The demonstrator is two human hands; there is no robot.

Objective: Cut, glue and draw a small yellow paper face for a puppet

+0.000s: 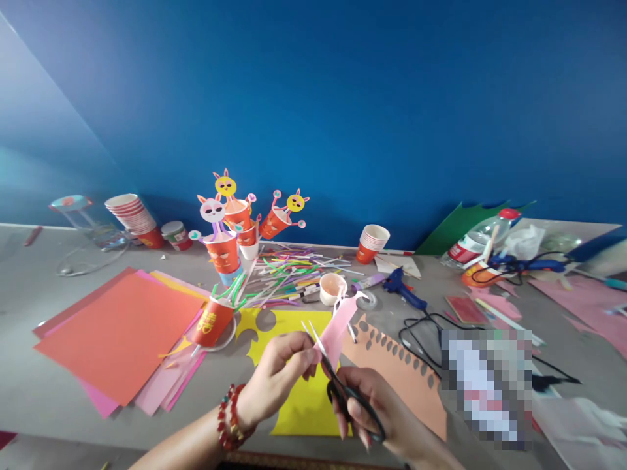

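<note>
Pink paper (339, 329) occupies the left hand (278, 372), scissors (339, 385) the right hand (379, 401).

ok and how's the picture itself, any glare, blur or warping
Head view: a pale glow washes the wall at upper left; head view: the tall cup stack and bottle lean outward, probably wide-angle stretch; head view: the clear container at far left looks soft, the scissors clearer; head view: a pixelated block hides detail at lower right.
</note>
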